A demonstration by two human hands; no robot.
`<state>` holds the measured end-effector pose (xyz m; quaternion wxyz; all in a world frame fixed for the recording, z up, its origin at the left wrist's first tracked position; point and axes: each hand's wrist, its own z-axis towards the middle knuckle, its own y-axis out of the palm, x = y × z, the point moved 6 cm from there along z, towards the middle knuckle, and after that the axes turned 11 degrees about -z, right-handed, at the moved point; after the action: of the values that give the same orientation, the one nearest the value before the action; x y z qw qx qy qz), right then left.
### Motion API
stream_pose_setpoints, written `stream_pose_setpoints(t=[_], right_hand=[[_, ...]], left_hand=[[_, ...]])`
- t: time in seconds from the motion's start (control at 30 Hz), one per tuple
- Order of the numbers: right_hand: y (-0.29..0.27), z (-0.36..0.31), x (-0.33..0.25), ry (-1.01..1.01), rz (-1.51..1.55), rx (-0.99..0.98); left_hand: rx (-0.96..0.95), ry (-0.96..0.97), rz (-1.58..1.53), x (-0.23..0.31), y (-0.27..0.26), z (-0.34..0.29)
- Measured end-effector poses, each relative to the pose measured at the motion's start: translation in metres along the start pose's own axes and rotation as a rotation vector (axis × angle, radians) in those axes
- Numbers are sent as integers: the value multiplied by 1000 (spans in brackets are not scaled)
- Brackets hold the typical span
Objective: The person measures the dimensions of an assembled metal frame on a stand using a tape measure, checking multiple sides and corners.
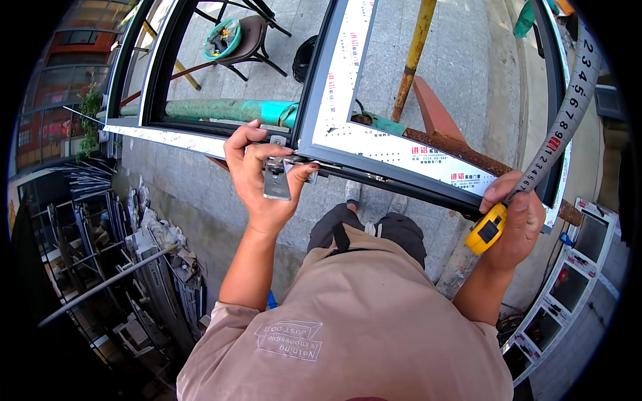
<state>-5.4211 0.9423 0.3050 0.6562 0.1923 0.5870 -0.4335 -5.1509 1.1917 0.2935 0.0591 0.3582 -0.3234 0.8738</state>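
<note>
A dark window frame point(332, 100) with white printed protective film lies in front of me, its near edge facing my body. At the joint on that edge, my left hand point(254, 175) is closed with fingers and thumb around a flat silver metal bracket point(277, 185). Part of the bracket is hidden behind the fingers. My right hand point(520, 224) grips a yellow tape measure point(489, 228) at the frame's near right corner. From there its pulled-out blade point(563, 130) runs away along the frame's right side and leaves the view at the upper right.
Under the frame run a green pipe point(221, 110) and a rusty bar point(455, 147). A brown chair point(253, 37) bears a turquoise basket point(231, 52) of small items. Scrap profiles point(157, 267) stack at lower left; another white-filmed frame point(568, 277) stands at right.
</note>
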Motion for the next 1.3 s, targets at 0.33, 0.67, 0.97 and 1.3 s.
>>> stream_pose_setpoints(t=[0.33, 0.67, 0.97, 1.3], right_hand=[[0, 0, -1, 6, -8, 7], [1, 1, -2, 7, 22, 6], [2, 1, -3, 27, 34, -3], [1, 1, -2, 10, 25, -12]], left_hand=[[-2, -9, 16, -3, -1, -3], [11, 5, 10, -3, 0, -3], [26, 38, 37, 2, -1, -1], [26, 15, 29, 0, 0, -2]])
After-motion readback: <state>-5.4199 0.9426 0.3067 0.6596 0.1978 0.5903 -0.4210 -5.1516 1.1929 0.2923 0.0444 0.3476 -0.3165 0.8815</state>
